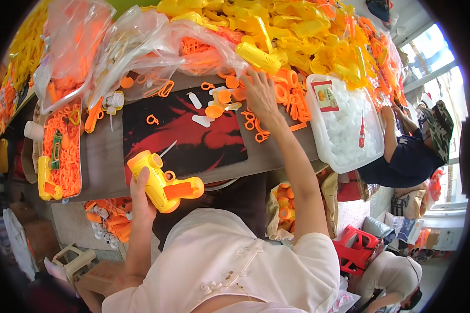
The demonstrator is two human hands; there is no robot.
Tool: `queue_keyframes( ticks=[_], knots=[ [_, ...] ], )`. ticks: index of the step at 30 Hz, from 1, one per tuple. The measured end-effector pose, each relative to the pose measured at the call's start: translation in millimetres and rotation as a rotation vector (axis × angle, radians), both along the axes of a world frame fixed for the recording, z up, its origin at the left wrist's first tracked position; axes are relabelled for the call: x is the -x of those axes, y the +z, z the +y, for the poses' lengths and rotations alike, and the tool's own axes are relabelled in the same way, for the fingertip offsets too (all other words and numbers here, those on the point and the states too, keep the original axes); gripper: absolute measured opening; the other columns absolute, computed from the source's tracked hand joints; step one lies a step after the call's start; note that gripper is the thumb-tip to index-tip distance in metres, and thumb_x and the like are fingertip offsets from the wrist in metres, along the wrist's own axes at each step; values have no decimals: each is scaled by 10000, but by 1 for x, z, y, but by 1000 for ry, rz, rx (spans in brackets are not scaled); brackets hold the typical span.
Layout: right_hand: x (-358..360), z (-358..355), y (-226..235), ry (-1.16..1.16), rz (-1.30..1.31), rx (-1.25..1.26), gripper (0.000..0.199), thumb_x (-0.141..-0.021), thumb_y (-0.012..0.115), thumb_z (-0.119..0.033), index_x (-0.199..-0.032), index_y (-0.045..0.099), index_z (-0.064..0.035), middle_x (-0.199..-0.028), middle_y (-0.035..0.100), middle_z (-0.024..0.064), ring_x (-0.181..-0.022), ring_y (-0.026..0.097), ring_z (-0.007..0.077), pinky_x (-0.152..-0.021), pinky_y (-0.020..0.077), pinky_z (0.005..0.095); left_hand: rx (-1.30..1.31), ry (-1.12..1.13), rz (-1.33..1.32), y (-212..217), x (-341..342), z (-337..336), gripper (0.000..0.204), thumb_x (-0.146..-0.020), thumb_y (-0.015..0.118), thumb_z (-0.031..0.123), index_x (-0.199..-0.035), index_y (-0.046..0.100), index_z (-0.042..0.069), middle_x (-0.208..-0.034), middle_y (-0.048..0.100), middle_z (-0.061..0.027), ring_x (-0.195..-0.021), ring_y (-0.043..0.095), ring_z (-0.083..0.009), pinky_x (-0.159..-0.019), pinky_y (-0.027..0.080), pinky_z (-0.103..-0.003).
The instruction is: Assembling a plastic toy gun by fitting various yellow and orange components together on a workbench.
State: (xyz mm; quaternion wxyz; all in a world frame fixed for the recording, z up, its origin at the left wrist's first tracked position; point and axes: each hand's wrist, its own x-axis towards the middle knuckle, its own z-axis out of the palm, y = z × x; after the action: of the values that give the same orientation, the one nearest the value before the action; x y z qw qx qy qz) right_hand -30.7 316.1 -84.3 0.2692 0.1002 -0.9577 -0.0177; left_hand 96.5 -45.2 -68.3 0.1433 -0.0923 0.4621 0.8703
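Observation:
My left hand grips a yellow and orange plastic toy with a stubby handle, shaped like a toy gun, in front of the table's near edge. A thin pale stick shows just beyond it; I cannot tell if it is attached. My right hand stretches forward over the table with its fingers extended. Its fingertips are next to a yellow ribbed shell and loose orange rings; whether they touch them is unclear. Orange caps and white oval pieces lie left of that hand on a black and red mat.
Yellow parts are heaped at the back beside clear plastic bags. On the left stands a tray of orange pieces. A white bin of translucent parts, with a red tool on top, stands right. Another person works beyond it.

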Motion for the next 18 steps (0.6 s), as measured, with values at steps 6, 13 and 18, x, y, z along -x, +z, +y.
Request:
queue_keyframes(
  ticks=[6, 13, 18],
  knots=[
    [17, 34, 15, -115, 96, 124, 215, -767, 730, -189, -928, 644, -75, -967, 621, 43, -1006, 539, 252, -855, 421, 390, 63, 88, 1, -7, -7, -6, 376, -910, 640, 250, -1195, 529, 32, -1047, 609, -53, -918, 605, -130, -819, 508, -288],
    [23, 61, 14, -147, 241, 105, 122, -811, 587, -40, -925, 630, -44, -955, 626, 118, -972, 553, 325, -826, 471, 428, 6, 104, -35, -6, -9, -5, 414, -912, 643, 254, -1237, 520, 28, -1058, 621, -59, -911, 623, -139, -815, 515, -300],
    [0, 62, 20, -129, -14, 244, 275, -849, 624, -98, -1112, 628, -20, -1144, 639, 150, -1129, 555, 330, -934, 453, 401, -29, 102, -69, -5, -8, 1, 400, -892, 671, 206, -1223, 520, 38, -1051, 628, -55, -917, 628, -148, -814, 521, -306]
  ],
)
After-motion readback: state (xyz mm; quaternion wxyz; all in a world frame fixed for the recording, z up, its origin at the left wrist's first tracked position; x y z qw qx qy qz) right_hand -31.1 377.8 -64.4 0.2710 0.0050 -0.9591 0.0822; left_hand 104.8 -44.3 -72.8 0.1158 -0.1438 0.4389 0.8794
